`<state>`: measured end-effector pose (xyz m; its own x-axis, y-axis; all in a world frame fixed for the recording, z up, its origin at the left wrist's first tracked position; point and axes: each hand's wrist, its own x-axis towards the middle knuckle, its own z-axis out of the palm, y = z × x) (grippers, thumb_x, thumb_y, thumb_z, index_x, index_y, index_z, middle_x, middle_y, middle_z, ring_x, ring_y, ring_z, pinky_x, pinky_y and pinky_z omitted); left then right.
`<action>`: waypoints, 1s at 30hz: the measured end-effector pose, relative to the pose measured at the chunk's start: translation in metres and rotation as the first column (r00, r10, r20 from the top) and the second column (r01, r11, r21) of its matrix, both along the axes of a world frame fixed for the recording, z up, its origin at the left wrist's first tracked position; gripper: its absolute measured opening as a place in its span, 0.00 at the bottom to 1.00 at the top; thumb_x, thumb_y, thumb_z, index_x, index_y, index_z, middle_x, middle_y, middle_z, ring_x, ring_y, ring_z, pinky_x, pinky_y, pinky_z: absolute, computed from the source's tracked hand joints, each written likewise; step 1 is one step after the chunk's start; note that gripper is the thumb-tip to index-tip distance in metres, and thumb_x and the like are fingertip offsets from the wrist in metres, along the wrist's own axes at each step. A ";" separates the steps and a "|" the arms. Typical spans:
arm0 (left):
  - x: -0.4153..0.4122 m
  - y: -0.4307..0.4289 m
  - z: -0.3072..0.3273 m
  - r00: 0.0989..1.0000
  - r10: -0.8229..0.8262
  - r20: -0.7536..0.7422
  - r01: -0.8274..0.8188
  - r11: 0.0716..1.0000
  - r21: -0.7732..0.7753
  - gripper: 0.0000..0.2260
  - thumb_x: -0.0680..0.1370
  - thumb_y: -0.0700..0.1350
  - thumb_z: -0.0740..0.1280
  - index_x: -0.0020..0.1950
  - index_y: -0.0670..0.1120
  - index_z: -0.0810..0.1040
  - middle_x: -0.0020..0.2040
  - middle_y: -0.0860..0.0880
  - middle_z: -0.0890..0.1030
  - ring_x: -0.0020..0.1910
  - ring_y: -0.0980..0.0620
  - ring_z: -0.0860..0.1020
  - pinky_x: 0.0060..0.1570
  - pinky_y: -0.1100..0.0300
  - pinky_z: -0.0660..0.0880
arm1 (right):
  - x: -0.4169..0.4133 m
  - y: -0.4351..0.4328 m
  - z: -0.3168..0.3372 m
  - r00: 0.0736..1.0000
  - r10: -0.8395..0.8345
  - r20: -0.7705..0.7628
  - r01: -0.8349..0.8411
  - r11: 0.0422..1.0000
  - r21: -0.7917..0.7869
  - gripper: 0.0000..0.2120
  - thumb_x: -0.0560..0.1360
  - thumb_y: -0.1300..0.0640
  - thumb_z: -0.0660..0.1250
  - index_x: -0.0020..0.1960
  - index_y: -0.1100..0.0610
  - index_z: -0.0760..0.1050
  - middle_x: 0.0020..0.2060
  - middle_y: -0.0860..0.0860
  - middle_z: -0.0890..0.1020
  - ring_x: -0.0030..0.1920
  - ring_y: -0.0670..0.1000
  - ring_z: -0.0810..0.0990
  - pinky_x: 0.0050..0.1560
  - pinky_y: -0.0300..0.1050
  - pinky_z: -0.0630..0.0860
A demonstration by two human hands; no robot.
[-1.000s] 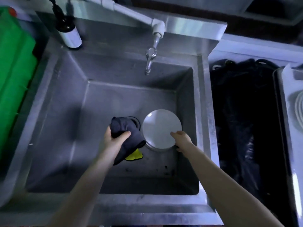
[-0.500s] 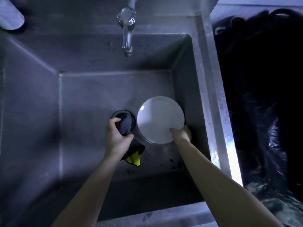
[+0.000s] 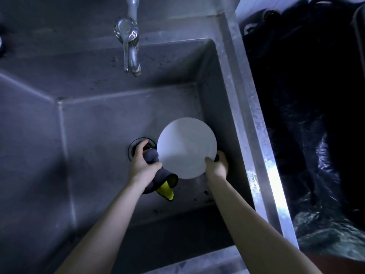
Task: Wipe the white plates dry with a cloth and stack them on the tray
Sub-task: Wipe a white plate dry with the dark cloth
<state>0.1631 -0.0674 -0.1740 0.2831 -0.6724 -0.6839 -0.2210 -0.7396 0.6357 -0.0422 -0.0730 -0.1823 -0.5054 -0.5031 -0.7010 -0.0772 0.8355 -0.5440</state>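
A round white plate point(image 3: 186, 147) is held above the floor of the steel sink point(image 3: 98, 125), near its right wall. My right hand point(image 3: 217, 167) grips the plate's lower right rim, thumb on top. My left hand point(image 3: 143, 165) is closed around a bunched dark grey cloth point(image 3: 158, 175) with a yellow corner hanging down. The cloth touches the plate's left edge. No tray shows in the head view.
A chrome tap point(image 3: 130, 48) hangs over the back of the sink. The round drain point(image 3: 134, 147) lies just left of the plate, partly behind my left hand. A black plastic bag point(image 3: 308, 135) fills the bin right of the sink's rim.
The camera has moved closer and lower over the sink. My right hand has lifted the plate off the sink floor, and my left hand has brought the cloth up against its left edge.
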 end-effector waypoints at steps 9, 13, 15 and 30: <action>0.012 0.004 0.030 0.996 0.093 -0.009 -0.093 0.991 -0.098 0.39 0.68 0.36 0.74 0.73 0.58 0.63 0.67 0.53 0.72 0.61 0.54 0.73 0.56 0.59 0.69 | 0.001 -0.001 0.053 0.987 0.099 0.128 -0.071 0.976 -0.204 0.16 0.75 0.68 0.66 0.61 0.57 0.74 0.54 0.55 0.82 0.57 0.58 0.81 0.55 0.63 0.80; 0.028 0.009 0.056 0.920 0.368 -0.138 -0.340 0.921 0.189 0.36 0.68 0.42 0.76 0.73 0.43 0.67 0.66 0.46 0.74 0.61 0.47 0.76 0.60 0.54 0.72 | -0.002 0.008 0.087 0.966 0.101 0.238 -0.030 0.958 -0.285 0.16 0.76 0.68 0.66 0.61 0.55 0.74 0.53 0.56 0.83 0.53 0.59 0.83 0.40 0.57 0.83; 0.036 0.011 0.075 0.780 0.521 -0.346 -0.419 0.846 0.328 0.18 0.75 0.41 0.71 0.63 0.38 0.75 0.59 0.42 0.79 0.50 0.46 0.79 0.52 0.54 0.76 | -0.001 0.012 0.107 0.937 0.115 0.329 0.006 0.938 -0.345 0.19 0.76 0.69 0.65 0.63 0.53 0.75 0.52 0.54 0.84 0.51 0.57 0.84 0.34 0.48 0.80; 0.041 0.066 0.271 0.947 0.090 0.308 0.150 0.723 -0.674 0.19 0.74 0.52 0.67 0.64 0.63 0.69 0.50 0.69 0.79 0.50 0.72 0.75 0.44 0.77 0.68 | 0.023 0.032 0.240 0.589 0.544 0.597 -0.120 0.790 -0.602 0.26 0.77 0.71 0.63 0.65 0.45 0.78 0.54 0.52 0.84 0.49 0.54 0.83 0.43 0.50 0.82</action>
<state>0.2044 -0.0012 0.0972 0.3609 -0.9290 0.0816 -0.5006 -0.1191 0.8575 -0.0196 -0.0414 0.0580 0.3225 -0.8709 -0.3709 0.2894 0.4638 -0.8373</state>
